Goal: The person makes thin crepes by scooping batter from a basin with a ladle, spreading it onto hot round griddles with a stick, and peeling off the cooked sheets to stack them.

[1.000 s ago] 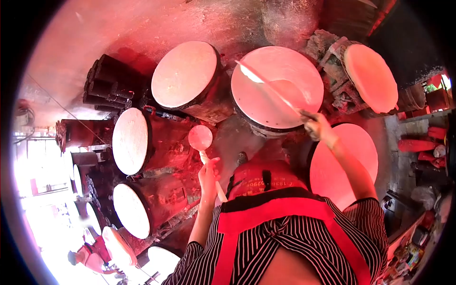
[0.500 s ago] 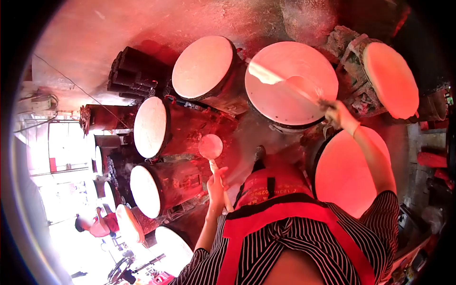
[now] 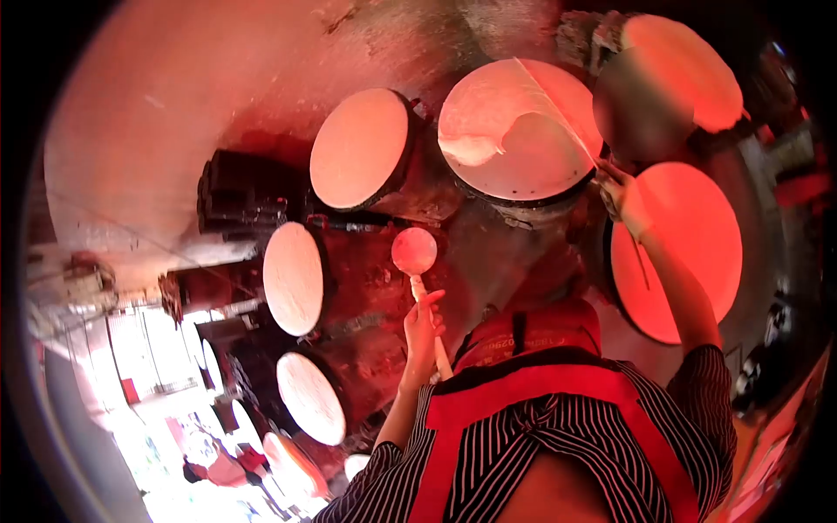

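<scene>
My left hand (image 3: 422, 330) is closed round the wooden handle of a round ladle (image 3: 414, 252), its bowl raised between the drum-like stoves. In my right hand (image 3: 621, 202) is the end of a long thin stick (image 3: 558, 112), which reaches over a round griddle (image 3: 542, 155) at the top centre. Pale batter (image 3: 471, 148) lies on the griddle's left and upper part, with a curved edge against the darker bare surface. A second thin rod hangs below my right hand, in front of a round reddish griddle (image 3: 689, 261) at the right.
Other round pale tops stand at the upper left (image 3: 359, 148), left (image 3: 294, 279), lower left (image 3: 311, 398) and upper right (image 3: 697, 74). Dark cylinders (image 3: 244, 192) are stacked by the wall. Another person (image 3: 227, 469) is at the bright lower left. A blurred dark patch covers part of the upper right.
The view has shifted and tilted. The stick has swung from pointing up-left to more upright over the top centre griddle, and the pale batter now covers more of its left side.
</scene>
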Demonstrator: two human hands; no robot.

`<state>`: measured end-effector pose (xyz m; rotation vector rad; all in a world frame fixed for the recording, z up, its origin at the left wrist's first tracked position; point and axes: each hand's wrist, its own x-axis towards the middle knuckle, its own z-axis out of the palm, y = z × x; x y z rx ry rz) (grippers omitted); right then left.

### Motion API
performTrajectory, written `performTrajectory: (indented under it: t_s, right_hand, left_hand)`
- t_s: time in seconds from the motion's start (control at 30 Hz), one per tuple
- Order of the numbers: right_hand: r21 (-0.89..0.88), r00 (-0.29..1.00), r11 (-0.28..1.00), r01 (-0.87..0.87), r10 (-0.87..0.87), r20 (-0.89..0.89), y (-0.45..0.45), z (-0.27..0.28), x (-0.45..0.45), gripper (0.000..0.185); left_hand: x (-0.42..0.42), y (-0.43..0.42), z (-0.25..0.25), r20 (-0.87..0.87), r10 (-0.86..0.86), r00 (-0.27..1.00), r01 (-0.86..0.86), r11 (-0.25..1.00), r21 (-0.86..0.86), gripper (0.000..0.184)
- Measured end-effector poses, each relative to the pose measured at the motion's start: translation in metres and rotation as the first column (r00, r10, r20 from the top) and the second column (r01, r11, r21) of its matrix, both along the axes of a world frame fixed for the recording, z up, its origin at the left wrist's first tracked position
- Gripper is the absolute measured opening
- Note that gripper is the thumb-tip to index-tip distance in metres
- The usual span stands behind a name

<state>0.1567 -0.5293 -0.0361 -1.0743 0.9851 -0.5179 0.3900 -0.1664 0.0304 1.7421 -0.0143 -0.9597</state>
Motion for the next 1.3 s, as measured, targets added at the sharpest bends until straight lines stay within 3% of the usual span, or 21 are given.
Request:
performTrajectory:
  t_s: [0.07,0.1,0.13,0.2,0.33,0.4,0.47,0.5,0.57,0.6,0.63,0.67,0.77,0.8,0.93,1.03,1.07,1.1,1.17,1.2,1.3]
  right_hand:
    - [0.040,0.996,0.997,-0.064,0.066,-0.057,0.020,-0.021,0.011,0.036]
    - [0.020,0.983,0.983,-0.181,0.181,0.013,0.047,-0.006,0.011,0.036]
    - [-0.002,0.938,0.943,-0.334,0.331,-0.106,0.073,0.019,-0.005,0.037]
    - [-0.164,0.962,0.952,-0.259,0.239,-0.134,0.125,-0.005,-0.022,0.037]
    - [0.223,0.989,0.973,0.053,-0.083,0.126,0.202,-0.048,-0.032,0.037]
    - [0.399,0.918,0.897,0.189,-0.306,0.253,0.227,-0.034,0.042,0.038]
    - [0.361,0.856,0.895,0.263,-0.389,0.340,0.235,-0.021,0.144,0.025]
    - [0.333,0.813,0.845,0.419,-0.512,0.276,0.232,-0.048,0.198,0.021]
    - [-0.071,0.840,0.871,0.485,-0.442,0.314,0.200,-0.061,0.301,0.030]
    - [0.175,0.818,0.911,0.373,-0.412,0.402,0.172,-0.081,0.342,0.033]
    - [0.041,0.818,0.894,0.447,-0.426,0.387,0.159,-0.075,0.382,0.032]
    - [0.111,0.792,0.872,0.477,-0.481,0.376,0.145,-0.071,0.413,0.032]
    - [-0.250,0.683,0.652,0.715,-0.728,0.054,0.120,-0.090,0.470,0.031]
    - [-0.345,0.649,0.618,0.707,-0.760,-0.030,0.129,-0.088,0.470,0.032]
    - [0.047,0.727,0.737,0.675,-0.674,0.128,0.192,-0.088,0.414,0.036]
    - [0.233,0.663,0.744,0.627,-0.666,0.342,0.230,-0.094,0.357,0.039]
    - [0.206,0.698,0.732,0.650,-0.682,0.219,0.246,-0.066,0.336,0.036]
    - [0.276,0.734,0.718,0.639,-0.677,0.062,0.244,-0.076,0.317,0.034]
    - [0.013,0.797,0.801,0.599,-0.597,0.093,0.246,-0.080,0.273,0.035]
    - [0.079,0.812,0.809,0.583,-0.584,-0.008,0.241,-0.066,0.254,0.036]
    - [0.071,0.769,0.773,0.630,-0.634,0.078,0.225,-0.031,0.238,0.036]
  left_hand:
    - [0.024,0.006,-0.003,-0.007,-0.085,0.996,0.085,0.995,-0.044,0.042]
    - [0.035,0.008,-0.002,-0.014,-0.121,0.993,0.120,0.991,-0.059,0.043]
    - [0.047,0.010,-0.004,-0.024,-0.151,0.988,0.149,0.986,-0.080,0.044]
    - [0.073,0.024,-0.011,-0.031,-0.214,0.976,0.209,0.971,-0.114,0.047]
    - [0.114,0.056,-0.023,-0.125,-0.206,0.971,0.189,0.972,-0.139,0.048]
    - [0.129,0.081,-0.029,-0.127,-0.186,0.974,0.170,0.977,-0.125,0.047]
    - [0.136,0.108,-0.024,-0.085,-0.165,0.983,0.160,0.985,-0.065,0.044]
    - [0.139,0.120,-0.021,-0.086,-0.138,0.987,0.137,0.990,-0.024,0.045]
    - [0.141,0.147,-0.015,-0.081,-0.069,0.994,0.067,0.997,-0.037,0.040]
    - [0.139,0.156,-0.008,-0.051,-0.026,0.998,0.025,0.999,-0.022,0.039]
    - [0.139,0.171,-0.007,-0.028,-0.030,0.999,0.030,1.000,-0.003,0.037]
    - [0.139,0.183,-0.007,-0.005,-0.034,0.999,0.034,0.999,0.013,0.036]
    - [0.139,0.212,-0.015,0.049,0.033,0.998,-0.036,0.998,0.046,0.035]
    - [0.140,0.220,-0.016,0.056,0.045,0.997,-0.047,0.998,0.045,0.035]
    - [0.147,0.224,-0.020,0.046,0.011,0.999,-0.012,0.999,0.030,0.033]
    - [0.153,0.208,-0.022,-0.039,-0.015,0.999,0.012,0.998,-0.069,0.029]
    - [0.155,0.202,-0.025,-0.068,-0.032,0.997,0.026,0.996,-0.089,0.029]
    - [0.155,0.196,-0.027,-0.075,-0.055,0.996,0.047,0.993,-0.106,0.029]
    - [0.154,0.187,-0.030,-0.086,-0.101,0.991,0.088,0.986,-0.142,0.028]
    - [0.151,0.184,-0.027,-0.095,-0.108,0.990,0.094,0.985,-0.144,0.028]
    - [0.140,0.174,-0.017,-0.105,-0.127,0.986,0.110,0.981,-0.157,0.028]
